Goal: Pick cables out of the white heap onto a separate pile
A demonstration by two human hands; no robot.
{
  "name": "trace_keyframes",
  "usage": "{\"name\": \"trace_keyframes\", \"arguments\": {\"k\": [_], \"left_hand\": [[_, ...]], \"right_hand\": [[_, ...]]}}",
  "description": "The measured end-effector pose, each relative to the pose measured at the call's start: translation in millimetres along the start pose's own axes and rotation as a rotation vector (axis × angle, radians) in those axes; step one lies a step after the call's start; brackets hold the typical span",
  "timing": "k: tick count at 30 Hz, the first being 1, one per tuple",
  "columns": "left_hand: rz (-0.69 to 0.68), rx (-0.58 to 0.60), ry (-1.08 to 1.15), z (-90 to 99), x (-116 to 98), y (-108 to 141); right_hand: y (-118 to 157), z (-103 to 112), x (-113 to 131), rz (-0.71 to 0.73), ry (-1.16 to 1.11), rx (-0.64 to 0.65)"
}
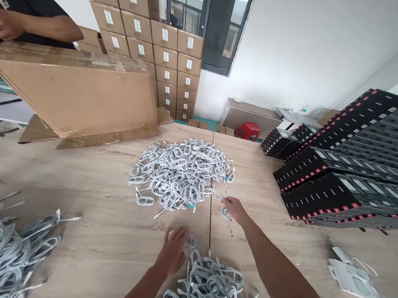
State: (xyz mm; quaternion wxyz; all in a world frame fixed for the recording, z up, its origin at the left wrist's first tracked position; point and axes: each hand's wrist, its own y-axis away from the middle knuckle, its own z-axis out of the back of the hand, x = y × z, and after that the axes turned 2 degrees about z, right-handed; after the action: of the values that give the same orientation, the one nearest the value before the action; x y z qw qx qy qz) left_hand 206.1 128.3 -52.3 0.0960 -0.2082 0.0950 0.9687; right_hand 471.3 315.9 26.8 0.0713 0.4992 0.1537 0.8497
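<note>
My right hand (235, 209) pinches a coiled white cable (225, 213) above the table, its loose end hanging down. Another cable loop (217, 193) lies just beyond these fingertips, at the edge of a large heap of coiled white cables (187, 171). Slightly blurred, my left hand (173, 249) is low over the wood, fingers curled round a coiled cable (191, 242) that pokes out at its right side. Between my forearms, nearest to me, sits a second pile of grey-white cables (206, 282).
More cables (15, 253) lie at the left. A big carton (94, 101) stands at the back left, a co-worker's arm (42, 26) behind it. Black boxes (346, 195) line the right side, near a white open package (352, 276). Stacked cartons (165, 58) and a red stool (248, 130) are beyond.
</note>
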Motion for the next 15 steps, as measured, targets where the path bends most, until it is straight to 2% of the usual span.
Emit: {"name": "trace_keyframes", "arguments": {"k": [2,4,8,10,12,13,15], "left_hand": [[0.013,0.015,0.012,5.9,-5,-3],[0.039,0.033,0.02,11.0,-4,5],[0.132,0.071,0.021,14.1,1,45],[0.149,0.11,0.031,9.2,4,69],[0.128,0.149,0.06,1.1,13,86],[0.111,0.134,0.077,-3.1,19,91],[0.086,0.003,0.085,-9.8,35,89]], "right_hand": [[10,10,9,0.018,-0.014,0.04],[30,20,15,0.019,-0.058,0.161],[99,33,10,-0.073,-0.083,0.532],[137,34,0,-0.126,0.022,0.683],[164,32,-11,-0.121,0.185,0.791],[170,31,-16,-0.095,0.258,0.818],[164,30,-22,-0.016,0.332,0.812]]}}
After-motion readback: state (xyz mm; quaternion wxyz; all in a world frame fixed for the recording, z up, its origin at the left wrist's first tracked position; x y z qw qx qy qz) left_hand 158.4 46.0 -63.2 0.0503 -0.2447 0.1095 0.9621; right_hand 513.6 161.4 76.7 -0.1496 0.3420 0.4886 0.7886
